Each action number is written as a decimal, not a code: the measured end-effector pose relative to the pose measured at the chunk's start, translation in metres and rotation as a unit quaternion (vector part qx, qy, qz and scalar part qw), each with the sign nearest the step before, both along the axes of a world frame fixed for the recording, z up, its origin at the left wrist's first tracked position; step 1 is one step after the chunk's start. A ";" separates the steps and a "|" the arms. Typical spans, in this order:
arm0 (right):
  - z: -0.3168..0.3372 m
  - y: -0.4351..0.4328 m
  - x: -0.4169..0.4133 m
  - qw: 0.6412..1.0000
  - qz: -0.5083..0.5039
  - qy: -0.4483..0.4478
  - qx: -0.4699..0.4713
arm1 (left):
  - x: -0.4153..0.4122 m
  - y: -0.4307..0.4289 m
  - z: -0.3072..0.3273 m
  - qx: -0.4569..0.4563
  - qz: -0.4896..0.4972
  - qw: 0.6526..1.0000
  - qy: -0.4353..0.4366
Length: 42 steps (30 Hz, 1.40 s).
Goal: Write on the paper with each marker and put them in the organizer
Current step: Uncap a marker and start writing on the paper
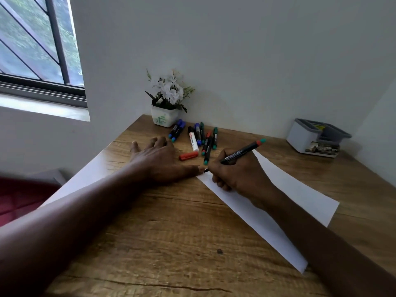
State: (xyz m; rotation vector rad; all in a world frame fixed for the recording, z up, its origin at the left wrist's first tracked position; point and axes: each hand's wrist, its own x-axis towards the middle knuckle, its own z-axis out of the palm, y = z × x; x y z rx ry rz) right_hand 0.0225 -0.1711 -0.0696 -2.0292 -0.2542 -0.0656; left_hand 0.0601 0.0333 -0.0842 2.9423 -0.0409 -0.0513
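Observation:
A white paper (300, 189) lies slantwise on the wooden desk (171, 232). My right hand (237, 170) grips a black marker (244, 152) with a red and teal end, its tip touching the paper's upper left corner. My left hand (158, 159) lies flat on the desk, fingers spread, its thumb pressing that corner. A red cap (188, 156) lies loose just beyond my hands. Several capped markers (199, 137), blue, green, red and white, are scattered behind it. The grey and white organizer (317, 138) stands at the back right.
A white pot of artificial flowers (166, 106) stands against the wall at the desk's back left corner. The desk's left edge runs beside a red seat (19, 198). A window is at the upper left.

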 end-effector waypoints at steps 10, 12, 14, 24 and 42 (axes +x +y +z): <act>-0.007 0.003 0.005 0.998 0.060 -0.033 0.005 | 0.008 0.002 0.001 -0.008 0.000 1.000 -0.005; -0.009 0.005 0.008 0.997 0.047 -0.054 -0.018 | 0.008 0.003 0.002 -0.016 0.003 1.000 -0.012; -0.011 0.005 0.010 0.998 0.035 -0.056 -0.023 | 0.008 0.004 0.001 -0.023 0.002 1.000 -0.016; -0.008 0.004 0.010 0.996 0.052 -0.064 -0.032 | 0.007 0.005 0.002 -0.042 0.008 0.999 -0.021; -0.012 0.000 0.009 0.995 0.057 -0.083 -0.014 | -0.002 0.002 0.004 -0.031 0.000 0.999 -0.010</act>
